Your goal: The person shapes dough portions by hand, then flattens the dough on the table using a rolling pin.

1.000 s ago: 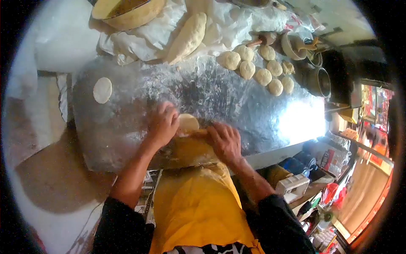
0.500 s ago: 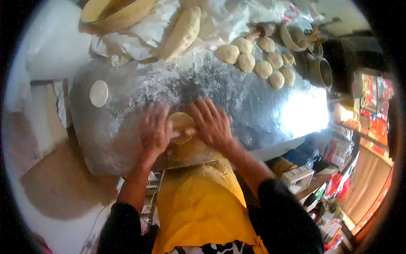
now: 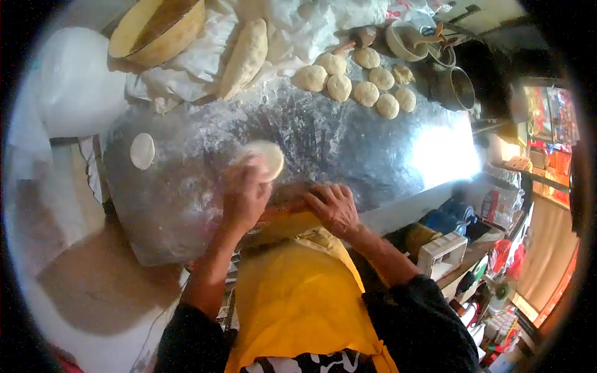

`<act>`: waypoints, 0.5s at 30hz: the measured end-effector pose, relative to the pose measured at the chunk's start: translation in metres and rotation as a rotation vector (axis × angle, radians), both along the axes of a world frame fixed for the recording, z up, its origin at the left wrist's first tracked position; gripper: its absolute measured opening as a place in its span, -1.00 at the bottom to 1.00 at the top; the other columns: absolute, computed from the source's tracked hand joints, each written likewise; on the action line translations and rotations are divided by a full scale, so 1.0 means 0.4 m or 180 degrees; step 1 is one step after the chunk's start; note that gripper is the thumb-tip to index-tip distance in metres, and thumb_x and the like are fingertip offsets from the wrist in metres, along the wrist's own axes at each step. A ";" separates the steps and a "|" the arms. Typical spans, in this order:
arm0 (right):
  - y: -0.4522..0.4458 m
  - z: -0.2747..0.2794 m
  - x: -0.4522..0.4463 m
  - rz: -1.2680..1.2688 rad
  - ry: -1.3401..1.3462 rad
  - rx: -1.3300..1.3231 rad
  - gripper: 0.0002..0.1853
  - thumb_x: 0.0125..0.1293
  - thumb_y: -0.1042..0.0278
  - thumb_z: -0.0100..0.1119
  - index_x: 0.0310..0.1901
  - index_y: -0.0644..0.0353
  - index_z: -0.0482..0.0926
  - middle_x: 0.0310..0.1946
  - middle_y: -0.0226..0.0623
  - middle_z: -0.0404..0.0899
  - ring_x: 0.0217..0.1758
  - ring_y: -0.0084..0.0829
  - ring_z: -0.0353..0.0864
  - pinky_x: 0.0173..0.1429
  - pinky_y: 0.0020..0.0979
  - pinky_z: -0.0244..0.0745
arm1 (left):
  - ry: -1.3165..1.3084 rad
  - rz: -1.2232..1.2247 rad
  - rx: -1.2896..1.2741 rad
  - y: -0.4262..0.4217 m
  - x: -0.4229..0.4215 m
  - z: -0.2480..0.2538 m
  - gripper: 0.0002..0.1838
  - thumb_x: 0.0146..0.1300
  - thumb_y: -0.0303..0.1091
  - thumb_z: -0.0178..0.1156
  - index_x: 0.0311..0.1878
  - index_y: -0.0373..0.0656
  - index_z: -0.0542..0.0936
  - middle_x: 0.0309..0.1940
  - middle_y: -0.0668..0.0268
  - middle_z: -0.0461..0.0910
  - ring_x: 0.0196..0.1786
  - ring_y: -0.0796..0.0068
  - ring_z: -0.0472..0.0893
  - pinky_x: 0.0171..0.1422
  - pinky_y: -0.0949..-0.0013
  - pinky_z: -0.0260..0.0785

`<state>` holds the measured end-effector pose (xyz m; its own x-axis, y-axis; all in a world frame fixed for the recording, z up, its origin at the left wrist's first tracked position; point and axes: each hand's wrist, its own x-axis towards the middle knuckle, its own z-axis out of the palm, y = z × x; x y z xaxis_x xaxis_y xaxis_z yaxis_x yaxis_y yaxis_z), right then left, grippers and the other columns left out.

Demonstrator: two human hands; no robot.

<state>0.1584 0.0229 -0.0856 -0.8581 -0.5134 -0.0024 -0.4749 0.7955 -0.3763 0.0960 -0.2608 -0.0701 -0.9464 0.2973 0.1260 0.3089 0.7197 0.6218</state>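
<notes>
My left hand (image 3: 247, 193) grips the near edge of a thin, flat round of dough (image 3: 272, 160), lifted and tilted over the floured metal table. The dough and fingertips are slightly blurred. To its right, at the table's near edge, my right hand (image 3: 334, 209) is closed, fingers bent, over the end of a brownish bar that looks like a rolling pin (image 3: 287, 210). Much of that bar is hidden or blurred. Another flat dough round (image 3: 142, 151) lies on the left of the table. Several dough balls (image 3: 365, 93) sit at the back right.
A long dough roll (image 3: 247, 57) rests at the back beside white plastic sheeting (image 3: 199, 59). A yellow bowl (image 3: 155, 37) stands behind on the left. Pots (image 3: 457, 90) stand at the far right. Flour is scattered over the metal table (image 3: 180, 205).
My left hand has picked up the dough round that lay between my hands and raised it forward. My right hand has shifted slightly right and nearer the edge. The view has tilted a little.
</notes>
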 end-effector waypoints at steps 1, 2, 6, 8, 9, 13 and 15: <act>-0.001 0.011 0.007 0.0043 0.0044 -0.0001 -0.50 0.38 0.16 0.31 0.36 -0.13 0.59 0.23 -0.30 0.61 0.26 -0.19 0.59 0.38 0.01 0.36 | 0.0319 -0.0423 -0.0721 0.006 -0.009 0.008 -0.59 0.35 -0.27 0.41 0.20 -0.16 0.63 0.39 -0.04 0.55 0.36 -0.10 0.58 0.50 -0.02 0.45; -0.003 0.016 0.006 -0.0073 -0.0104 -0.0078 -0.52 0.40 0.17 0.30 0.34 -0.12 0.60 0.25 -0.29 0.61 0.27 -0.19 0.58 0.37 -0.01 0.36 | -0.0030 -0.0543 -0.0751 -0.007 -0.007 0.001 -0.49 0.35 -0.26 0.42 0.33 -0.13 0.62 0.38 0.00 0.58 0.31 -0.16 0.60 0.52 -0.08 0.41; -0.078 0.116 -0.131 -0.0447 -0.0201 -0.0015 -0.54 0.42 0.22 0.30 0.34 -0.04 0.58 0.30 -0.27 0.58 0.35 -0.15 0.55 0.33 -0.02 0.37 | -0.0839 0.0121 0.0259 -0.049 -0.122 0.047 -0.45 0.42 -0.14 0.38 0.38 -0.19 0.60 0.30 -0.03 0.66 0.24 -0.23 0.63 0.54 -0.07 0.35; -0.127 0.074 -0.195 -0.0577 0.0301 0.0198 -0.48 0.45 0.19 0.27 0.40 0.05 0.52 0.41 -0.09 0.52 0.44 -0.07 0.50 0.37 0.03 0.36 | -0.0227 -0.0217 -0.0810 -0.090 -0.124 0.006 -0.24 0.50 0.14 0.25 0.53 -0.24 0.44 0.50 -0.05 0.48 0.50 -0.17 0.45 0.63 -0.15 0.19; -0.145 0.044 -0.138 -0.0571 0.0266 0.0192 -0.48 0.45 0.19 0.27 0.40 0.05 0.52 0.41 -0.09 0.52 0.44 -0.07 0.50 0.37 0.03 0.36 | -0.0004 -0.0306 -0.1355 -0.096 -0.096 -0.029 -0.14 0.50 0.25 0.21 0.59 -0.25 0.37 0.59 -0.04 0.38 0.62 -0.14 0.35 0.69 -0.20 0.09; -0.171 0.003 -0.021 -0.0603 0.0545 0.0087 -0.40 0.44 0.16 0.27 0.47 0.04 0.46 0.44 -0.07 0.49 0.45 -0.05 0.49 0.49 0.04 0.29 | -0.0231 -0.0075 -0.1450 -0.108 0.084 -0.022 0.07 0.43 0.46 0.15 0.70 -0.21 0.20 0.74 0.04 0.12 0.77 -0.09 0.09 0.78 -0.30 -0.19; -0.144 -0.004 -0.125 -0.0485 0.0144 -0.0188 -0.40 0.41 0.18 0.28 0.46 0.02 0.48 0.38 -0.13 0.54 0.39 -0.10 0.54 0.47 0.04 0.32 | -0.0311 -0.0077 -0.1174 -0.113 0.001 -0.034 -0.10 0.52 0.32 0.15 0.66 -0.16 0.30 0.69 0.07 0.24 0.73 -0.04 0.20 0.76 -0.34 -0.17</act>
<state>0.1083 -0.0346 -0.0872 -0.9246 -0.3754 0.0643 -0.3679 0.8368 -0.4054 0.0964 -0.3060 -0.0836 -0.9408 0.3283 -0.0840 0.2807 0.8939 0.3496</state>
